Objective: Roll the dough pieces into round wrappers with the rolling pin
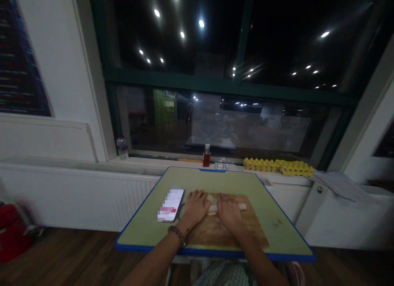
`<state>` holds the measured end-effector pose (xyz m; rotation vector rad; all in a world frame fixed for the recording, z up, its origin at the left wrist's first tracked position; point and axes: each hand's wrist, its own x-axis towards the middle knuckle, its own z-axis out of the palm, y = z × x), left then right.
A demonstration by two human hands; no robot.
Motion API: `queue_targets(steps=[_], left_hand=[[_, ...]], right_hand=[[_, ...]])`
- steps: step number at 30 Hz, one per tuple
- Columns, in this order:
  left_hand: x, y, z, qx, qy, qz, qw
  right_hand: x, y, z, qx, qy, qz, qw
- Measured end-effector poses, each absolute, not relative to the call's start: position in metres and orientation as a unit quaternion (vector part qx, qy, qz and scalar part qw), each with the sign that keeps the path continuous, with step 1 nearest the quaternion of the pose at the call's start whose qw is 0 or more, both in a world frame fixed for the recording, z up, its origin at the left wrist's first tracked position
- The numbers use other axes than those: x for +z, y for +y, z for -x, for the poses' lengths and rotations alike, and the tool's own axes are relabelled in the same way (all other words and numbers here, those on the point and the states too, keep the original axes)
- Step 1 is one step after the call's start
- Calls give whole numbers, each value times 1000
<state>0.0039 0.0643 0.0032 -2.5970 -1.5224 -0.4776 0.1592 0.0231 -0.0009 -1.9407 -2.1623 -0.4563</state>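
Observation:
A pale rolling pin (pixel 243 206) lies crosswise over a flat piece of dough (pixel 211 199) on the wooden board (pixel 212 232). My left hand (pixel 194 204) is laid over the pin's left part, its fingers pointing forward. On the right part rests my right hand (pixel 228 212), fingers curled over the pin, with the pin's end sticking out past it. Between my hands the middle of the pin and some dough show; my palms and fingers hide the rest. A bracelet circles my left wrist.
The board sits on a small green table (pixel 144 232) with a blue edge. A lit phone (pixel 172 204) lies left of my left hand. On the windowsill stand a bottle of red liquid (pixel 206 156), a clear bottle (pixel 122 148) and yellow egg trays (pixel 277 166). A radiator (pixel 76 195) runs behind.

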Motion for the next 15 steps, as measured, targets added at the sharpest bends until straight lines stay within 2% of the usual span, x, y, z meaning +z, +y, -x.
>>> queue_targets(steps=[6, 11, 15], left_hand=[[0, 56, -2, -169, -496, 851, 41], [-2, 53, -2, -181, -490, 852, 44], [2, 66, -6, -164, -509, 844, 39]], right_hand=[[-7, 14, -157, -124, -715, 670, 159], [-4, 9, -157, -116, -717, 668, 161], [1, 21, -157, -125, -715, 674, 132]])
